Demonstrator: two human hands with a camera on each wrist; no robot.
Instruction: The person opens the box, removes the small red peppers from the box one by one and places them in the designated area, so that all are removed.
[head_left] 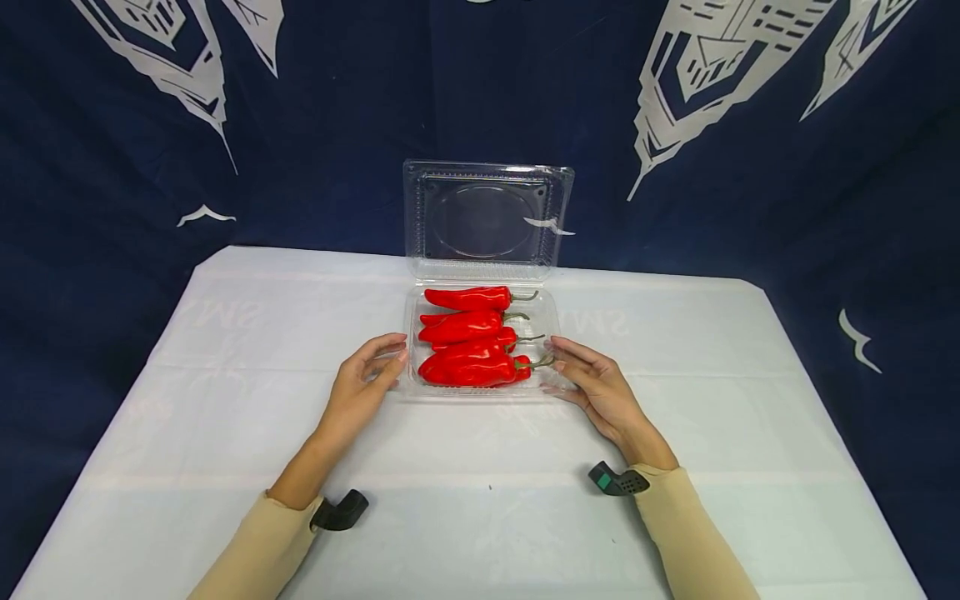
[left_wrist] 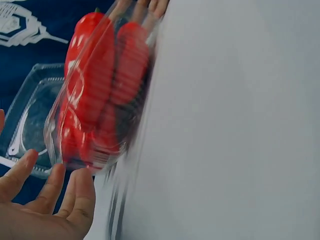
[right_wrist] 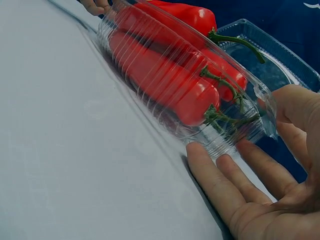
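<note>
A clear plastic clamshell box [head_left: 483, 395] sits near the table's far edge, with its lid [head_left: 483, 218] standing up behind. Several red chili peppers [head_left: 472, 367] with green stems lie stacked in it, stems to the right. At the box's left end, my left hand [head_left: 365, 375] touches the side wall with spread, relaxed fingers. Opposite, my right hand [head_left: 597, 385] holds the right end, thumb at the rim and fingertips against the lower wall. The right wrist view shows stems [right_wrist: 225, 82] close to that thumb. In the left wrist view the box is blurred.
A white-covered table [head_left: 480, 517] lies beneath the box. Behind it hangs a dark blue cloth [head_left: 322, 125] with white prints. A black device is strapped to each wrist.
</note>
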